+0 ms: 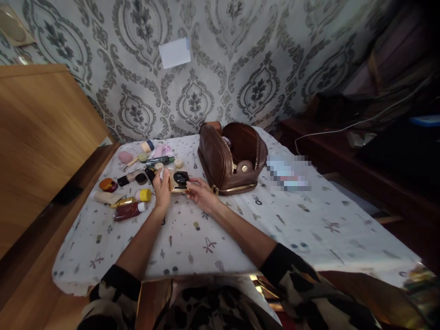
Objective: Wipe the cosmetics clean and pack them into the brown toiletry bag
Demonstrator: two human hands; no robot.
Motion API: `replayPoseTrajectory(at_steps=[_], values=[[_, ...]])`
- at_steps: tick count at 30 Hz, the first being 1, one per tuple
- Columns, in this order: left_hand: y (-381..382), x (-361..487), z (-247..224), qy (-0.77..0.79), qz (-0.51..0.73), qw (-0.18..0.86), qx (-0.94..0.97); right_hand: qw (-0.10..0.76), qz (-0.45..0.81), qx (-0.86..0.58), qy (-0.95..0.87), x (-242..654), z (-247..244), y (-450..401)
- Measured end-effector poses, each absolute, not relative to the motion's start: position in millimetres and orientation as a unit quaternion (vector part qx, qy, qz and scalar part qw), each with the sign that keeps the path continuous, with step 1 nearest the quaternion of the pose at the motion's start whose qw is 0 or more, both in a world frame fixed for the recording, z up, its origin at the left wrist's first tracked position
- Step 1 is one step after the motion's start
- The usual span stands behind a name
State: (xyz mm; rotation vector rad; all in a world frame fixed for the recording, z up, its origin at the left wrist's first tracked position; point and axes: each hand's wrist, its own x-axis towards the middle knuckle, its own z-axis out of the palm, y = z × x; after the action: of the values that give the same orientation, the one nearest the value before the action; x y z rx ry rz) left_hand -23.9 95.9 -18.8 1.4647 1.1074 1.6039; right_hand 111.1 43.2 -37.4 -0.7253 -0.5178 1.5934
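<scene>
Between my two hands is a flat gold-and-black makeup compact (180, 178), held just above the cloth. My left hand (161, 191) grips its left side, fingers closed, and something small and white shows by the fingertips. The fingers of my right hand (202, 193) pinch the compact's right edge. Close to the right hand stands a brown cosmetic bag (215, 160), its zipped top wide open and a pale pink item partly visible inside. Left of my left hand lie a dark red bottle (127, 212) with a white cap, a yellow-capped container (143, 195) and a gold tube (123, 202).
Farther back are a dark green bottle (160, 161), a pink sponge (125, 157), an amber-lidded jar (108, 184) and several other cosmetics. A blurred flat item (288, 173) lies right of the bag. A wooden panel (44, 151) borders the left; patterned wallpaper (223, 82) rises behind.
</scene>
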Motion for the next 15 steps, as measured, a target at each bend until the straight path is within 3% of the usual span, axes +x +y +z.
replayPoseTrajectory(at_steps=[10,15], values=[[82,-16,-13,0.338,0.548,0.352,0.680,0.648,0.703,-0.249,-0.153,113,-32,45],[81,-14,-14,0.361,0.531,0.290,0.709,0.659,0.691,-0.257,-0.146,115,-33,47]])
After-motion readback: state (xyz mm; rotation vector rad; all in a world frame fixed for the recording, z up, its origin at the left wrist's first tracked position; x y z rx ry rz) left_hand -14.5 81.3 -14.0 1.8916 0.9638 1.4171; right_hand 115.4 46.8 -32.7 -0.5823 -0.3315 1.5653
